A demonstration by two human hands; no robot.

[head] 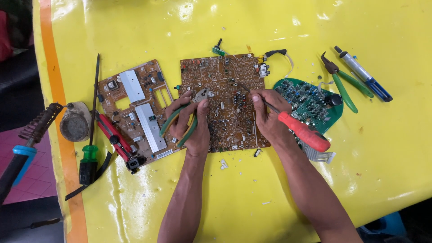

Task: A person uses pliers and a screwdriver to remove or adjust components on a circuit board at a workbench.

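A large brown circuit board (225,85) lies flat on the yellow table (252,193). My left hand (191,123) grips green-handled pliers (177,121), jaws resting on the board's left part. My right hand (267,114) holds a red-handled screwdriver (303,132); its thin shaft reaches up-left, tip touching the board near its upper middle. Both wrists rest at the board's lower edge.
A second brown board with metal heat sinks (137,108) lies left, a green rounded board (310,101) right. Green-handled cutters (344,83) and a blue desoldering pump (364,74) sit far right. A green-handled screwdriver (90,148), red tool (114,137), round tin (75,122) and soldering iron stand (33,130) line the left edge.
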